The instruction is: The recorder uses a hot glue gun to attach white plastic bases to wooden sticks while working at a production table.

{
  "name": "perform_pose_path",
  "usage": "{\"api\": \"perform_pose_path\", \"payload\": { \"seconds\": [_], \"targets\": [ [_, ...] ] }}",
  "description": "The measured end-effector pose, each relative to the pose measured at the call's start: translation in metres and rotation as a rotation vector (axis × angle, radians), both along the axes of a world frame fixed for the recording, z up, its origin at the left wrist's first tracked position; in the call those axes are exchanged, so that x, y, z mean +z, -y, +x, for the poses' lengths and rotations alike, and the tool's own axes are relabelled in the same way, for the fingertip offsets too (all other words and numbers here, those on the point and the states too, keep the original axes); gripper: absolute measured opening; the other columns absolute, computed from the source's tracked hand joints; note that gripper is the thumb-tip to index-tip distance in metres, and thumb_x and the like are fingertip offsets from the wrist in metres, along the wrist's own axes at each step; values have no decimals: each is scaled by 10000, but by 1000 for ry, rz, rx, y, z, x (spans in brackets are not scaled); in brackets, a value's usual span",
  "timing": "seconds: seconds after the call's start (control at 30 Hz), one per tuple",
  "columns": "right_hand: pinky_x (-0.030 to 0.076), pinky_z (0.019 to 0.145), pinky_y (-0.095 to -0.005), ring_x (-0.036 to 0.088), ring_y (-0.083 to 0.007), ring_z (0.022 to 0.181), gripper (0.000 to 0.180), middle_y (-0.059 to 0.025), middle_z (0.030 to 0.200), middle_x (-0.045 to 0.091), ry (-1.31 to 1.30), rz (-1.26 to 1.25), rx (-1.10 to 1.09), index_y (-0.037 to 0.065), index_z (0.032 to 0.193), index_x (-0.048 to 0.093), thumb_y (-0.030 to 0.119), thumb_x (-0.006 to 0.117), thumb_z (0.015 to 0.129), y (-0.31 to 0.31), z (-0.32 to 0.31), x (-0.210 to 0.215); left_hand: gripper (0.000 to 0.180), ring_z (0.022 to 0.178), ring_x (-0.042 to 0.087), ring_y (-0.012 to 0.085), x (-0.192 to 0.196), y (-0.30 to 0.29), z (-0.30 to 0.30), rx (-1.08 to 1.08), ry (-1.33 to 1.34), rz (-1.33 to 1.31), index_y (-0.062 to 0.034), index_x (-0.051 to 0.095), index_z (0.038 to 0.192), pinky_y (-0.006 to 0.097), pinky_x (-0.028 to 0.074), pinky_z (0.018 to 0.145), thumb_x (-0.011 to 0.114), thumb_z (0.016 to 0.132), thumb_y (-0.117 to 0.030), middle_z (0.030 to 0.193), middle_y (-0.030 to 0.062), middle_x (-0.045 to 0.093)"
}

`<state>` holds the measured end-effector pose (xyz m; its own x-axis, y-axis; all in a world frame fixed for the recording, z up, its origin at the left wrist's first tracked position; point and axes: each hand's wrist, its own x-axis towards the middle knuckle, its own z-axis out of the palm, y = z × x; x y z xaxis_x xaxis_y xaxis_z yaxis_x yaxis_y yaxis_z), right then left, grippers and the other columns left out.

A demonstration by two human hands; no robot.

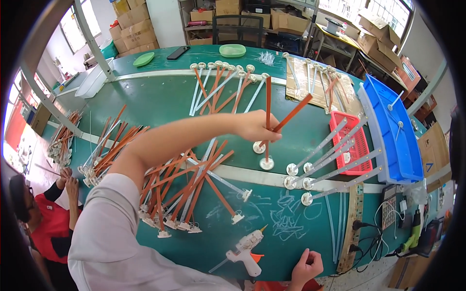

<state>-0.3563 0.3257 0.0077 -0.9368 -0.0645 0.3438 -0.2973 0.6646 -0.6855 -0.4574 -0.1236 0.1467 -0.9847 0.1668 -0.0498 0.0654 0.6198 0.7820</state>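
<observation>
At the far left a co-worker in a red top (46, 225) sits below the table edge, near a heap of brown-and-clear sticks with round metal bases (104, 153). Behind, brown cardboard boxes (133, 26) are stacked against the wall, plain and rectangular. A green oval dish (144, 59) and a flat black phone (178, 52) lie on the green table (160, 104), whose matte top bears pale chalk scribbles. The left hand (255, 127), its white sleeve reaching across from the lower left, is closed around two brown sticks (276, 119), one upright and one slanted, their round metal feet (266, 163) resting on the table just below the hand. A white hot-glue gun (245, 250) with an orange trigger lies near the front edge. The right hand (307, 266) is a loose fist at the table's edge, holding nothing visible. Farther right, clear sticks on metal discs (335, 162) lean on a red mesh basket (357, 145), beside a glossy blue plastic tray (398, 140). More cardboard boxes (376, 36) fill the shelves at upper right.
</observation>
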Motion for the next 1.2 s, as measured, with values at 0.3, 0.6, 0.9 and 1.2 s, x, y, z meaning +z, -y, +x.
{"api": "perform_pose_path", "payload": {
  "seconds": [0.3,0.6,0.9,1.2],
  "targets": [
    [494,555,-375,613,-286,578,195,-116,700,662,-94,189,20,40,800,701,199,750,901,17,-3,31,111,758,652,331,12,63,9,-145,-447,-679,-30,578,922,440,534,680,611,945,-134,789,152,629],
    [499,561,-376,605,-277,575,204,-125,694,660,-22,238,-41,31,805,704,201,745,912,23,-3,29,230,1051,680,351,-87,167,-102,-260,-1136,-1275,-53,572,879,373,621,815,701,702,-121,1008,207,665],
    [497,555,-364,605,-261,573,207,-144,704,664,17,275,-80,8,815,697,180,737,922,25,-2,25,147,913,648,273,-127,163,-172,-382,-1085,-1186,-68,554,838,348,589,708,632,791,-184,813,86,610],
    [419,510,-334,538,-208,533,180,-96,661,603,-12,173,-79,7,780,646,116,738,889,16,-9,9,72,1011,666,284,-125,182,-150,-367,-578,-1255,-79,606,879,398,610,759,606,845,-142,909,114,644]
  ]
}}
